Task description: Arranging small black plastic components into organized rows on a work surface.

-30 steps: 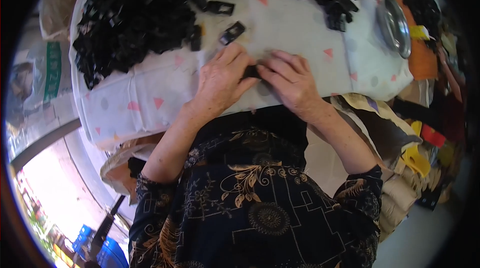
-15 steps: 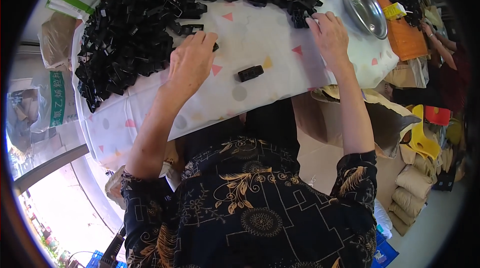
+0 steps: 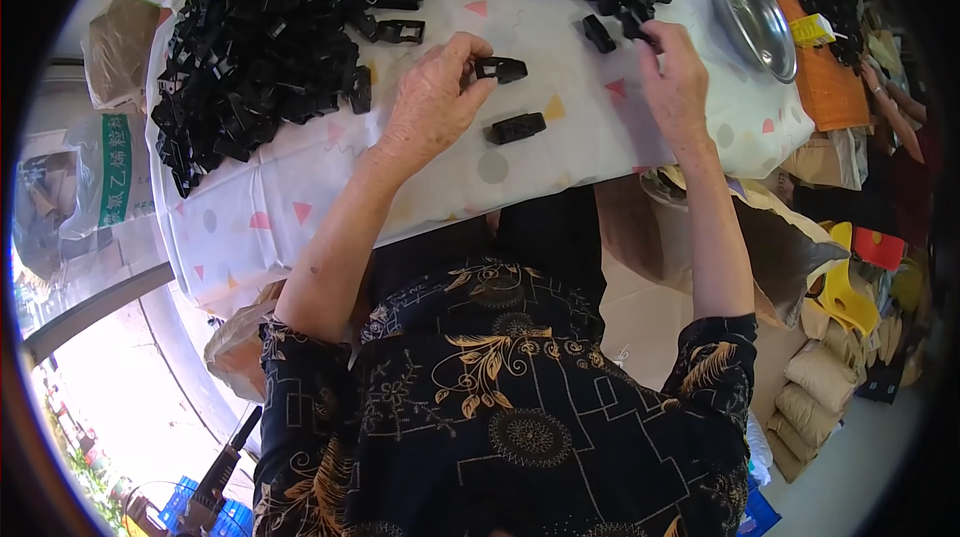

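In the middle of the table, my left hand [image 3: 432, 102] pinches one end of a small oblong black plastic part with a window in it [image 3: 508, 69]. Below it, a similar black plastic piece [image 3: 516, 128] lies alone on the cloth. At the right end of the heap, my right hand [image 3: 676, 82] has thumb and forefinger closed on another dark plastic part [image 3: 632, 25], partly covered by the fingers. A loose black piece [image 3: 599, 34] rests just left of that hand. The large heap of black plastic parts [image 3: 270, 47] spreads along the table's far and left sides.
A pale patterned tablecloth [image 3: 400, 222] covers the table. Right of my right hand sits a steel bowl [image 3: 757, 22], with a yellow carton [image 3: 812, 31] beyond it. An open paper sack [image 3: 780, 247] stands below the right edge. Another person's arm [image 3: 897, 112] shows far right.
My left hand has moved right, away from the heap, bringing a black part over the middle. My right hand has drawn a part slightly away from the heap's edge.
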`<state>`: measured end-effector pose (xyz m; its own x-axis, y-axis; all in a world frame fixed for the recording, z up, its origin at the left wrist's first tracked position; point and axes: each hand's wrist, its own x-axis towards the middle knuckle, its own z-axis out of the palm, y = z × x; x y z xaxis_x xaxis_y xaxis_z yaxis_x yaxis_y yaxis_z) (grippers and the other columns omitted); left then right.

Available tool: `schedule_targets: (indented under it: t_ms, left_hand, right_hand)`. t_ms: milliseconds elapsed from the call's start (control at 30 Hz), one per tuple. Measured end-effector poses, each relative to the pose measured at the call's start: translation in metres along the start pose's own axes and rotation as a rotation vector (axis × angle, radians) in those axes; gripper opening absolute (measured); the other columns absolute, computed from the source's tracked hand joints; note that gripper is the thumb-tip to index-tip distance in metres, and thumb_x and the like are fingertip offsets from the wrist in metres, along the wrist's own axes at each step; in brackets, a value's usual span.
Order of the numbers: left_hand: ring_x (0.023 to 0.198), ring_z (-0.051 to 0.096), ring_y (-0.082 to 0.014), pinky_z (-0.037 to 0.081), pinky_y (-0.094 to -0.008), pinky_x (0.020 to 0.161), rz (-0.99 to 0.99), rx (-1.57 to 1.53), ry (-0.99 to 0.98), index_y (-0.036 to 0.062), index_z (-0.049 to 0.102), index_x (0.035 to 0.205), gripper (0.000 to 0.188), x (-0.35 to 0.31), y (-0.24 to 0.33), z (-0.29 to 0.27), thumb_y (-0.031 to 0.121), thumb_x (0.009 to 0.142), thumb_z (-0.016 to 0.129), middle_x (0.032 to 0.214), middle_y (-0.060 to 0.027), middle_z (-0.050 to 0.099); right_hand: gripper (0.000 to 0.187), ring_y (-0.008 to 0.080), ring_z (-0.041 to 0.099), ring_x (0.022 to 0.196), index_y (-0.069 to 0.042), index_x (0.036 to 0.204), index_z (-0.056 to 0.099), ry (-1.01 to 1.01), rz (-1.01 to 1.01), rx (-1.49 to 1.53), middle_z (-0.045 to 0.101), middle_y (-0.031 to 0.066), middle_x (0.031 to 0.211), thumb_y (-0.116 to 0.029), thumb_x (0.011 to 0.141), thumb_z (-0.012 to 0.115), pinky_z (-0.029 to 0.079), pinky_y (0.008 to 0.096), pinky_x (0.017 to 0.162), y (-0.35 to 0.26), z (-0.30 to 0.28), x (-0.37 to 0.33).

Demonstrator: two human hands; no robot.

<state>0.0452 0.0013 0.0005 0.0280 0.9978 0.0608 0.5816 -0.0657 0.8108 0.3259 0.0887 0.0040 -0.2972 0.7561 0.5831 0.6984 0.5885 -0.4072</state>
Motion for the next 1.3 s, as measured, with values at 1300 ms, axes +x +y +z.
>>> schedule_targets:
  t_ms: [1300]
  left_hand:
    - [0.092, 0.062, -0.0283, 0.051, -0.0414, 0.078, 0.19, 0.2, 0.129, 0.008, 0.062, 0.109, 0.034, -0.014, -0.01, -0.004, 0.017, 0.078, 0.076, 0.101, -0.0069, 0.057]
  right_hand:
    - [0.033, 0.0263, 0.061, 0.085, 0.001, 0.108, 0.066, -0.44, -0.515, 0.188, 0.059, 0.0096, 0.097, 0.008, 0.075, 0.071, 0.053, 0.035, 0.072, -0.089, 0.036, 0.022]
